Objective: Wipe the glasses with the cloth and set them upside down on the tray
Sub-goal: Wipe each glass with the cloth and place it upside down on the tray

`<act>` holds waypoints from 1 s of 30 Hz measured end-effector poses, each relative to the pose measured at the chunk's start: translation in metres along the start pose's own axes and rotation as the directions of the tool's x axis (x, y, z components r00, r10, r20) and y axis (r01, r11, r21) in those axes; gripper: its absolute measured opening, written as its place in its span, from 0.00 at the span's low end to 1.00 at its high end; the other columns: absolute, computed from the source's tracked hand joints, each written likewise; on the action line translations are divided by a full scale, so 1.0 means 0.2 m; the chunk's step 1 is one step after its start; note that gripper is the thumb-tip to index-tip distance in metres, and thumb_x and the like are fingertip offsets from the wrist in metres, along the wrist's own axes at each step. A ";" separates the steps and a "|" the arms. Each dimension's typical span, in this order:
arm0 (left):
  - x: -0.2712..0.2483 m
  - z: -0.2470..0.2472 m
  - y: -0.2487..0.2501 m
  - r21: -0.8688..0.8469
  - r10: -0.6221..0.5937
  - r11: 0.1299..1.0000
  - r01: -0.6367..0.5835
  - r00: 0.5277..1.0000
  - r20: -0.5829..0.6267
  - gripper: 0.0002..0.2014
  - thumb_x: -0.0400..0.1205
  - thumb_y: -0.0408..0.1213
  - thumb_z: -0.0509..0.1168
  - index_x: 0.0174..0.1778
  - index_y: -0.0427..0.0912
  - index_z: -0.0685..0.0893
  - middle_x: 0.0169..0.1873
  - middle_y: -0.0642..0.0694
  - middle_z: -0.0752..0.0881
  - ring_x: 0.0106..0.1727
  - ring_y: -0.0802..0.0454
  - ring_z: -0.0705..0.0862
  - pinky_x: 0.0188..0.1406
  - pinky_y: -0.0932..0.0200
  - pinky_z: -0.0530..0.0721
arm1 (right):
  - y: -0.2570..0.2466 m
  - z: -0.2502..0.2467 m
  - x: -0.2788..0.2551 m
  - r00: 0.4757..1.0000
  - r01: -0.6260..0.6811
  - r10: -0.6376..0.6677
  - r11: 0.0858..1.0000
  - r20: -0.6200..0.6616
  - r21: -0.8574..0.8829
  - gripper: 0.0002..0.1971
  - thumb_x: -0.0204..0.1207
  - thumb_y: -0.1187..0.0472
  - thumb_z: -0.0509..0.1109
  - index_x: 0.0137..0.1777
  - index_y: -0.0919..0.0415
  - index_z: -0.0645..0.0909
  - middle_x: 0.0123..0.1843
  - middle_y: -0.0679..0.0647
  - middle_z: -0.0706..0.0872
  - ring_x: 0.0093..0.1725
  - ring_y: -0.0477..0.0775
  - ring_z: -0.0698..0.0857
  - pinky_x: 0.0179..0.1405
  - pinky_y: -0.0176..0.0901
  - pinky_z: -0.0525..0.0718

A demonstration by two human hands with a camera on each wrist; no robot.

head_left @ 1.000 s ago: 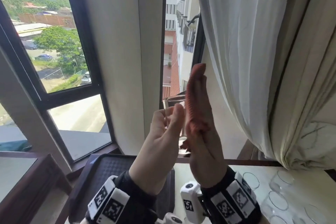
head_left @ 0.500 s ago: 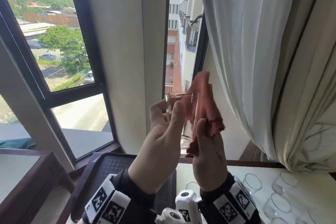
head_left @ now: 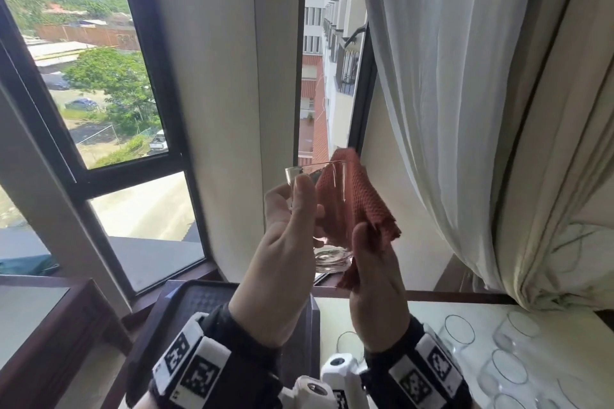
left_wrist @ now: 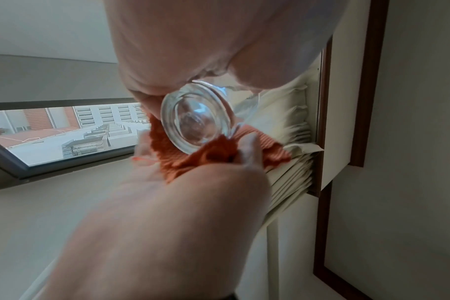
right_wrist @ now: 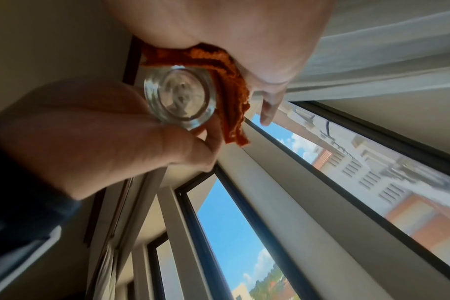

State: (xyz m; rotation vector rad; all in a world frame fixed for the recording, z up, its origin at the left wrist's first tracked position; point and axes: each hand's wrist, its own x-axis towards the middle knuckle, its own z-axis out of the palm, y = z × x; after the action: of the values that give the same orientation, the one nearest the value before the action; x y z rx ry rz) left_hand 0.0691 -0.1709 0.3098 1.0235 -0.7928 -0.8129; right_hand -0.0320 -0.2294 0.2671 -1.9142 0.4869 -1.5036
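At centre frame your left hand [head_left: 282,262] gripped the glass [head_left: 324,212] by its wall, raised upright before the window, while your right hand [head_left: 375,285] pinched the cloth [head_left: 355,199] against its far side. Pressing harder there could have pushed the smooth glass from your fingers onto the tray [head_left: 199,295] or the bench [head_left: 564,325] below.

Both hands [head_left: 289,262] raised (fingers curled)

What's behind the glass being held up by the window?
The red cloth lies against the far side of the glass, pressed there by the right hand. The fingers behind the cloth are hidden. The left hand grips the near side.
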 end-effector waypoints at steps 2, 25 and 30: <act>0.01 0.01 -0.01 0.035 -0.015 0.999 0.015 1.000 -0.008 0.31 0.80 0.73 0.59 0.69 0.55 0.79 0.53 0.37 0.86 0.52 0.40 0.86 0.67 0.36 0.83 | -0.01 0.01 0.04 0.997 0.071 -0.070 0.997 -0.023 0.033 0.22 0.90 0.47 0.57 0.84 0.41 0.67 0.68 0.61 0.81 0.63 0.31 0.79 0.62 0.26 0.81; 0.02 -0.04 0.01 -0.050 -0.088 0.995 0.092 0.994 0.071 0.30 0.86 0.59 0.64 0.75 0.39 0.82 0.69 0.34 0.87 0.71 0.36 0.85 0.72 0.36 0.79 | -0.11 0.06 0.08 0.969 0.203 -0.223 0.962 0.102 0.182 0.28 0.84 0.60 0.60 0.82 0.73 0.63 0.88 0.64 0.60 0.88 0.67 0.58 0.84 0.71 0.61; 0.06 -0.07 0.08 -0.099 -0.036 0.994 0.040 0.998 0.041 0.30 0.81 0.62 0.66 0.70 0.43 0.79 0.51 0.35 0.87 0.51 0.38 0.86 0.60 0.33 0.87 | -0.04 0.08 -0.06 0.984 0.106 -0.136 0.965 0.114 0.239 0.27 0.87 0.64 0.56 0.85 0.70 0.58 0.87 0.55 0.65 0.77 0.53 0.78 0.75 0.49 0.79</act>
State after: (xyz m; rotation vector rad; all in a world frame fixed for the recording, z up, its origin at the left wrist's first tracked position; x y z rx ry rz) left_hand 0.0902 -0.1699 0.3225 0.9382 -0.7603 -0.8994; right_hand -0.0212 -0.2117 0.2615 -1.8683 0.1303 -1.4314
